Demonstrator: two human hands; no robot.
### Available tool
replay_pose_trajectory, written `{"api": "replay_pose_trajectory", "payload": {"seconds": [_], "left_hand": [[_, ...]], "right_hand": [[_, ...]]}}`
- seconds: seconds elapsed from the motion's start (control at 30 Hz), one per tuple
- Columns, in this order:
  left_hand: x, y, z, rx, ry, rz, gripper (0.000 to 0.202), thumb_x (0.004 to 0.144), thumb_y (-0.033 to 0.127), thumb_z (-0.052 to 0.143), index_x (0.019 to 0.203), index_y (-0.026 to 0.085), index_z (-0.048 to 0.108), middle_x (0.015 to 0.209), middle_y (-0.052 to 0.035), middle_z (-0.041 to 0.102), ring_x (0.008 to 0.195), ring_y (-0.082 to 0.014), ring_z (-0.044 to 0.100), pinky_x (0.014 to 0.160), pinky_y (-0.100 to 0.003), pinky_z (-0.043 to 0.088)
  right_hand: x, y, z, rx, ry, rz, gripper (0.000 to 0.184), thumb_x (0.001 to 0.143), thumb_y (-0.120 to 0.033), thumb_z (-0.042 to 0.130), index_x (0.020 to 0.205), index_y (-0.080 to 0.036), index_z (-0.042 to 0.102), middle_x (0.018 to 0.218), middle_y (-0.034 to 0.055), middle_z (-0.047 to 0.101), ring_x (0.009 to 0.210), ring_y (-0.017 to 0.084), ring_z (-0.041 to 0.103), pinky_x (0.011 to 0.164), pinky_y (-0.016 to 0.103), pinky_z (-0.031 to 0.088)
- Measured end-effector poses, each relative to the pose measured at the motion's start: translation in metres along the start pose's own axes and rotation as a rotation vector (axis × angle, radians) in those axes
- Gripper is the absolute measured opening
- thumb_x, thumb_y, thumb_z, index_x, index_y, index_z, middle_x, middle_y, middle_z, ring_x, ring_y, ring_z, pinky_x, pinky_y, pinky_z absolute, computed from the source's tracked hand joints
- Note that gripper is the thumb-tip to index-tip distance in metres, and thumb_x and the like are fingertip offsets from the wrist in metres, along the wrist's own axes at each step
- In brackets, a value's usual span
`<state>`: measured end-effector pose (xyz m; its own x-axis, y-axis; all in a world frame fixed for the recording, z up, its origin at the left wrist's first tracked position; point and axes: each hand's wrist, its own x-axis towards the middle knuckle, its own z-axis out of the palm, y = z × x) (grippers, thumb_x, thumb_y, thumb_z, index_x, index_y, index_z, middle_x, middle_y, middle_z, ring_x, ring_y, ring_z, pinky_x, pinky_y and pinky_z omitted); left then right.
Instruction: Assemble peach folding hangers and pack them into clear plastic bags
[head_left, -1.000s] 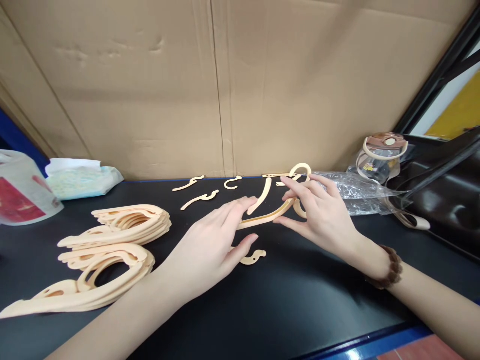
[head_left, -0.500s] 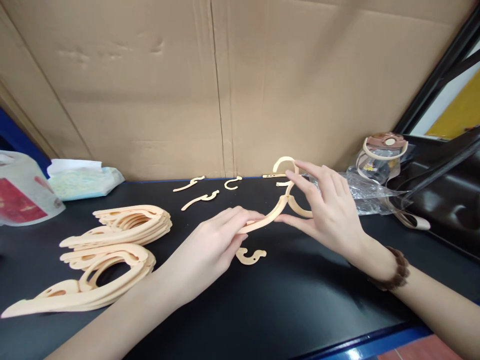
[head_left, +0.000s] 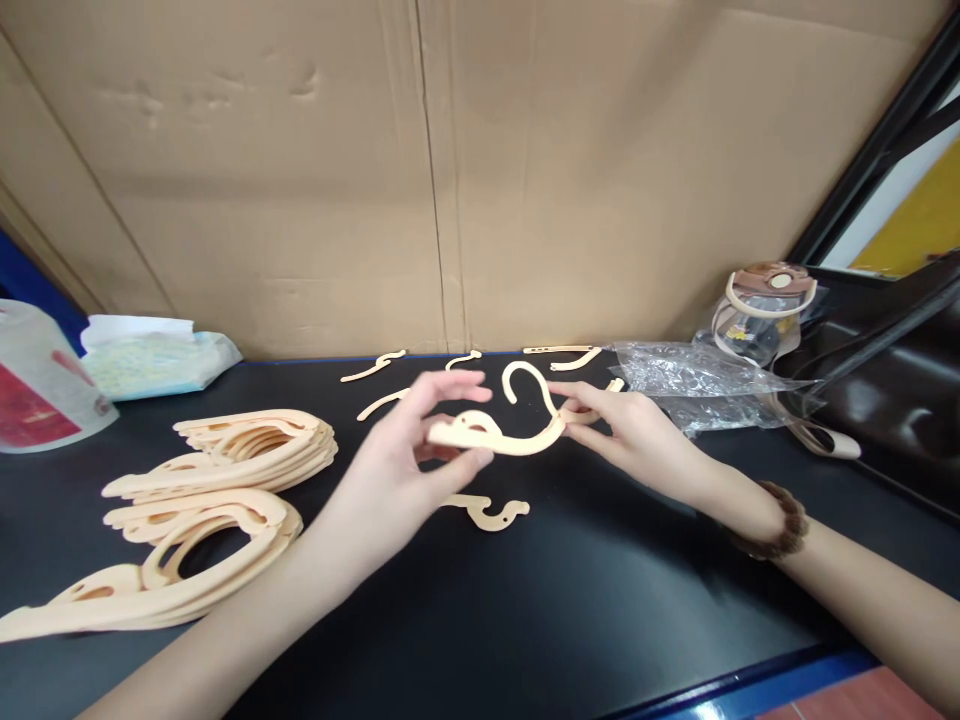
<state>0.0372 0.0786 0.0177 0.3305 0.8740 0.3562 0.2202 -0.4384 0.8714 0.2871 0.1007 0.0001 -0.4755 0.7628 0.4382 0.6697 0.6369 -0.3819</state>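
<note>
While the hanger (head_left: 480, 430) is held clear of the desk (head_left: 540, 620), to the right of the stack of hangers (head_left: 247, 450), it is gripped at its two ends only. Its broad, slotted end is pinched by the left hand (head_left: 405, 455), with the thumb beneath and the fingers loosely spread above. Its thin end, just below the hook, is nipped between thumb and fingertips of the right hand (head_left: 630, 430), with the other fingers half curled.

The following risks are judged:
- **Cracking:** A thin section is carried between two light pinches, so it could be cracked near the hook by bending or twisting.
- **Dropping:** If either end slipped, the hanger could be dropped onto the small offcut (head_left: 487, 515), which lies right of the stack and almost directly beneath it.
- **Snagging:** Loose plastic wrap (head_left: 690, 385) is noted much further right of the stack, and the hook could be snagged in it.
- **Scattering:** The stack itself is seen fanned and uneven, and could be slid apart if brushed.
</note>
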Motion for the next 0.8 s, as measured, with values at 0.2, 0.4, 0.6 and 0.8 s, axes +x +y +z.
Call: {"api": "replay_pose_trajectory", "payload": {"seconds": [0.2, 0.4, 0.6, 0.8], "left_hand": [[0.005, 0.009, -0.004, -0.239, 0.099, -0.183, 0.035, 0.085, 0.026, 0.065, 0.118, 0.019, 0.053, 0.119, -0.006, 0.061, 0.1, -0.0172, 0.062, 0.071, -0.022, 0.054], [-0.002, 0.001, 0.007, -0.206, -0.047, -0.234, 0.035, 0.097, 0.043, 0.044, 0.112, 0.018, 0.061, 0.124, -0.0082, 0.059, 0.104, -0.0208, 0.06, 0.077, -0.029, 0.054], [-0.015, -0.006, 0.02, -0.224, -0.236, -0.241, 0.034, 0.093, 0.043, 0.055, 0.124, 0.029, 0.052, 0.121, -0.0012, 0.061, 0.112, -0.0191, 0.057, 0.092, -0.03, 0.048], [-0.015, -0.001, 0.026, -0.243, -0.331, -0.267, 0.024, 0.091, 0.04, 0.059, 0.108, 0.024, 0.063, 0.102, -0.0017, 0.068, 0.1, -0.0202, 0.062, 0.087, -0.031, 0.049]], "right_hand": [[-0.008, -0.008, 0.011, 0.007, -0.028, -0.146, 0.043, 0.097, -0.027, 0.051, 0.138, -0.018, 0.046, 0.088, 0.0007, 0.072, 0.078, 0.015, 0.068, 0.074, 0.029, 0.052], [-0.009, -0.012, 0.013, 0.017, 0.043, -0.203, 0.046, 0.095, -0.025, 0.056, 0.138, -0.017, 0.045, 0.088, 0.0004, 0.074, 0.078, 0.014, 0.069, 0.07, 0.025, 0.051], [-0.014, -0.037, 0.018, 0.0, 0.052, -0.283, 0.039, 0.095, -0.024, 0.056, 0.132, -0.016, 0.049, 0.093, 0.0022, 0.073, 0.078, 0.014, 0.07, 0.065, 0.023, 0.052], [-0.015, -0.05, 0.02, -0.074, 0.131, -0.433, 0.029, 0.099, -0.022, 0.046, 0.126, -0.011, 0.05, 0.089, 0.0064, 0.071, 0.079, 0.015, 0.069, 0.069, 0.025, 0.055]]}}
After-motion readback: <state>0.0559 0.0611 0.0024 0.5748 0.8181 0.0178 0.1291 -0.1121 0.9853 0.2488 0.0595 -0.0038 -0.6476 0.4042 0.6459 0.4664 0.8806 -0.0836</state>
